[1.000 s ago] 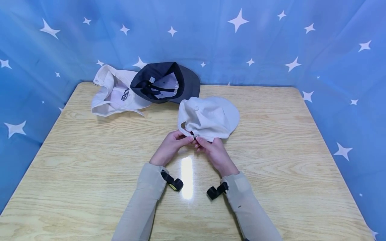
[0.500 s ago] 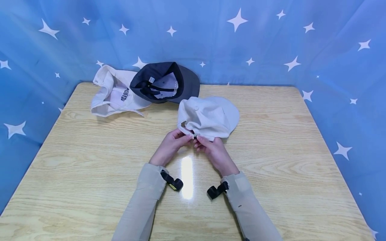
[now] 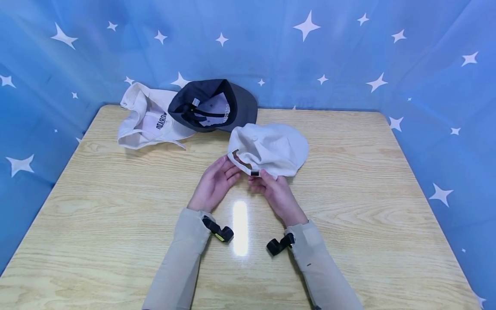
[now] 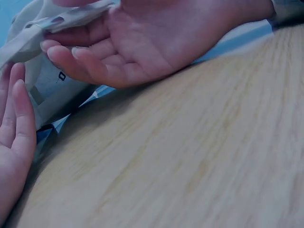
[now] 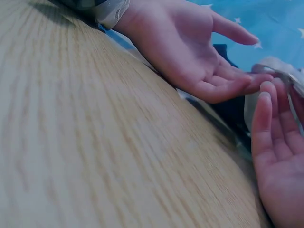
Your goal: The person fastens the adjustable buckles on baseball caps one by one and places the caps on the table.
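Note:
A white baseball cap [image 3: 273, 148] lies crown up in front of me in the head view, its brim to the right and its back opening toward me. On its back strap shows a dark metal buckle [image 3: 254, 173]. My right hand [image 3: 278, 196] pinches the band beside that buckle, thumb on top and fingers beneath. With the palm turned up and the thumb apart, my left hand [image 3: 214, 183] has its fingertips under the strap's left end. From the right wrist view, the left thumb [image 5: 235, 33] stands away from the strap.
A dark navy cap [image 3: 242, 103] rests upside down behind the white one, overlapping another white cap [image 3: 129, 129] with dark lettering at the back left. All lie on a wooden table [image 3: 116, 215]. A blue curtain [image 3: 271, 56] with white stars surrounds its far side.
My left thumb has let go of the strap by the buckle; the left hand has moved slightly left and opened. The buckle is now uncovered. The right hand keeps its hold.

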`<state>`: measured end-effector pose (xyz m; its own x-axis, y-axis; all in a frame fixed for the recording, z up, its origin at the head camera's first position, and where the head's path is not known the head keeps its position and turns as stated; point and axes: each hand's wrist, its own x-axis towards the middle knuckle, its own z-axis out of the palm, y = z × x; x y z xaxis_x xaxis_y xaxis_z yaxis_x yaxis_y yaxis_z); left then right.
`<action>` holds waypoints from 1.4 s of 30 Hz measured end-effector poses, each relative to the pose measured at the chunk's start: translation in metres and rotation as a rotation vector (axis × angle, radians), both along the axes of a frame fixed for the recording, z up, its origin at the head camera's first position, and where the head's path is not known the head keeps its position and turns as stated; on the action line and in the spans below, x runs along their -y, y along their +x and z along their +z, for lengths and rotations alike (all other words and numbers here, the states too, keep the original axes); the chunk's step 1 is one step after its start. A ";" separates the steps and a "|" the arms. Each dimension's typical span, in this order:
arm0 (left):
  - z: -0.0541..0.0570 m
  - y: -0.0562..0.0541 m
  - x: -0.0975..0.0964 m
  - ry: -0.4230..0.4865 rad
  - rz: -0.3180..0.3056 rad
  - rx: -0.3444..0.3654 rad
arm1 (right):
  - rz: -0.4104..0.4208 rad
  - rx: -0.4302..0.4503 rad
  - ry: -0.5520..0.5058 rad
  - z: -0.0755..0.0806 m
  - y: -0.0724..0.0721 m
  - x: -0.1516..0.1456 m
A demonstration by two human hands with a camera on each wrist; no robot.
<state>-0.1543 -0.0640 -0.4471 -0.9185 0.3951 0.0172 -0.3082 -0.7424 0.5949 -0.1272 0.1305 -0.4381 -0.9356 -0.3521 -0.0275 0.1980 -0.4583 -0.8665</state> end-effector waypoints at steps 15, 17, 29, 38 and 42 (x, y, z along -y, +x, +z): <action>0.000 -0.001 0.001 0.063 0.011 0.090 | -0.169 0.112 -0.188 0.001 -0.009 -0.009; 0.001 -0.001 0.001 0.035 0.008 0.080 | -0.196 0.125 -0.229 0.001 -0.010 -0.011; 0.003 0.003 0.000 -0.031 0.016 0.040 | -0.359 0.266 -0.513 -0.005 -0.018 -0.028; 0.004 0.002 0.000 0.000 0.041 0.078 | -0.399 0.328 -0.595 -0.003 -0.020 -0.037; 0.004 0.002 0.000 0.003 0.047 0.087 | -0.400 0.329 -0.590 -0.002 -0.019 -0.037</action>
